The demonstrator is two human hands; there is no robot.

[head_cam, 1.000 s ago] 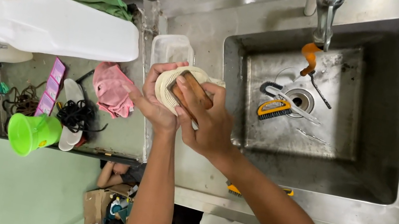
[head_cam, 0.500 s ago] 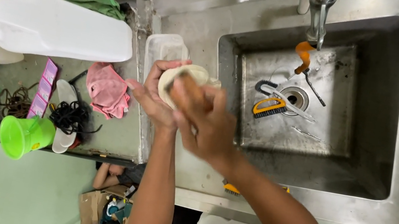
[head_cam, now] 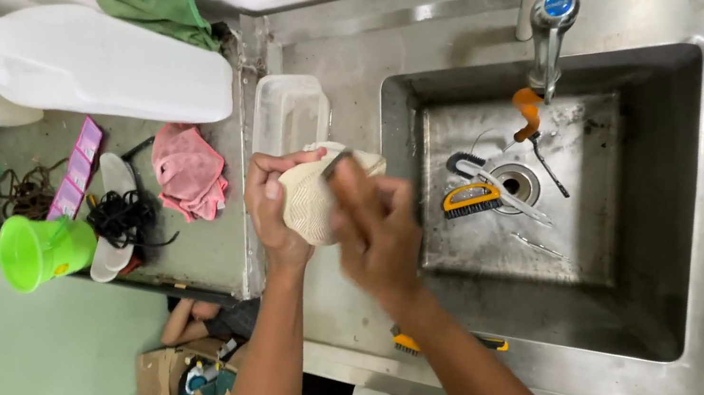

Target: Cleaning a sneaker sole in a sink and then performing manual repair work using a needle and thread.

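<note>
I note left hand (head_cam: 274, 203) clamped round cream ribbed-sole shoe (head_cam: 314, 196), held over steel counter left of sink (head_cam: 641, 306). Right hand (head_cam: 380, 231) blurred (finger state: cannot tell), pressed on shoe. Clear plastic tub (head_cam: 288, 109) just beyond; yellow-black brush (head_cam: 470, 199) lies in basin.

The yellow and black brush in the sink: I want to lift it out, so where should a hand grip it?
Grip the yellow and black brush by its arched yellow back, coming straight down from above: it lies flat beside the drain, back facing up, other tools close alongside.
</note>
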